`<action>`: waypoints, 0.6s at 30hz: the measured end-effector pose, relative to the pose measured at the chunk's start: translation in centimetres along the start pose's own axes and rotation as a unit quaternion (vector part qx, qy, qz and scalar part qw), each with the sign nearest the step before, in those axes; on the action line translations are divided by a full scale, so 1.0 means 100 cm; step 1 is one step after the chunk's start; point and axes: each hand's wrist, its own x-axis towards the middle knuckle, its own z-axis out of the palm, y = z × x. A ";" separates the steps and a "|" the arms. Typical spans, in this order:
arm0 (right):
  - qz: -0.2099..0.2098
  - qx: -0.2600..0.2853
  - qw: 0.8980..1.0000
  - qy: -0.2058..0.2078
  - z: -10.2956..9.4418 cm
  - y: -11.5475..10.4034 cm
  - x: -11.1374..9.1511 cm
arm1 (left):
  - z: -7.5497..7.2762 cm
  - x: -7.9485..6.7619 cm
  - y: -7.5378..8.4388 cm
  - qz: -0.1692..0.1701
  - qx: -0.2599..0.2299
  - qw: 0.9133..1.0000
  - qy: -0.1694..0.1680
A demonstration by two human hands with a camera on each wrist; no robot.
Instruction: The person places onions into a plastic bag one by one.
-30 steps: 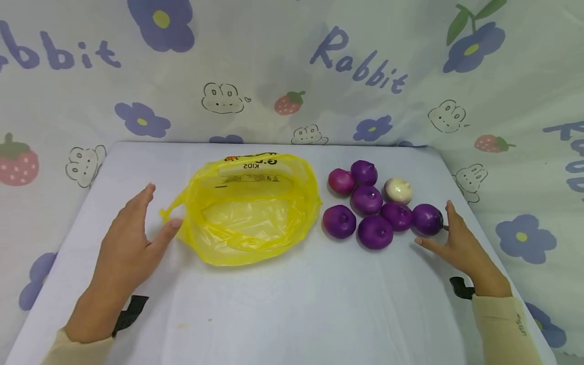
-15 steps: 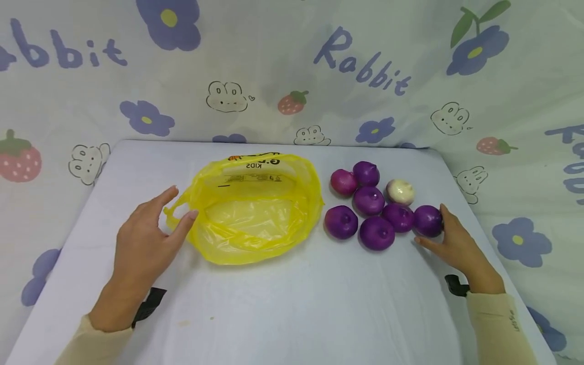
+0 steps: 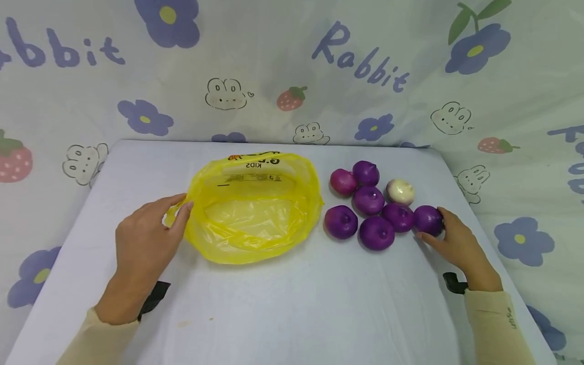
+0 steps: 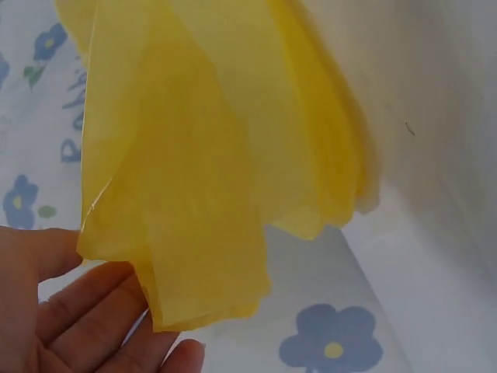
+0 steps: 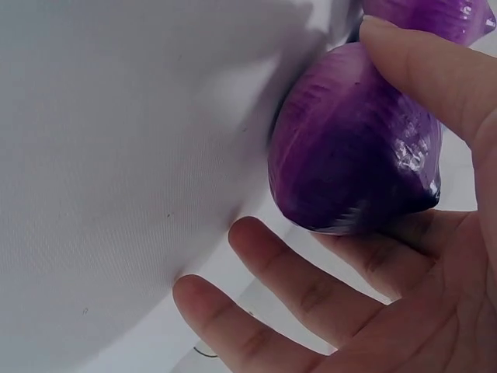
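Note:
A yellow plastic bag [image 3: 246, 213] lies with its mouth spread toward me on the left half of the table. At its left rim my left hand [image 3: 148, 238] pinches the film between thumb and fingers; in the left wrist view the fingers go behind the bag [image 4: 194, 194]. On the right, my right hand [image 3: 463, 246] has its thumb and fingers around the rightmost purple onion [image 3: 428, 220], which rests on the table. The right wrist view shows the thumb over this onion [image 5: 349, 148] and a finger partly hidden behind it.
Several more purple onions, one nearest to me [image 3: 376, 233], cluster between the bag and my right hand. A pale white bulb [image 3: 401, 191] sits behind them. The white table [image 3: 292, 314] ends at a printed cloth backdrop [image 3: 255, 66].
My left hand has moved right and up to the bag's left rim and closed on it. My right hand has moved slightly left and closed around the rightmost onion.

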 end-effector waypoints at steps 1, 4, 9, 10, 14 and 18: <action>0.002 0.000 1.000 0.000 0.000 0.000 0.000 | 0.000 0.000 0.000 0.003 0.002 1.000 0.003; 0.007 0.003 1.000 -0.001 0.000 0.001 0.000 | 0.001 0.001 0.000 0.008 0.005 1.000 0.006; 0.004 0.005 1.000 0.006 0.001 0.001 -0.001 | 0.000 0.001 -0.001 0.009 0.014 1.000 0.007; 0.002 0.006 1.000 0.007 0.000 0.001 -0.001 | -0.001 0.001 -0.002 0.009 0.015 1.000 0.008; -0.003 0.009 1.000 0.020 0.000 -0.001 -0.004 | -0.002 0.001 -0.003 0.016 0.012 1.000 0.012; -0.017 0.010 0.999 0.043 -0.001 -0.003 -0.006 | -0.001 0.001 -0.005 0.026 0.008 0.999 0.019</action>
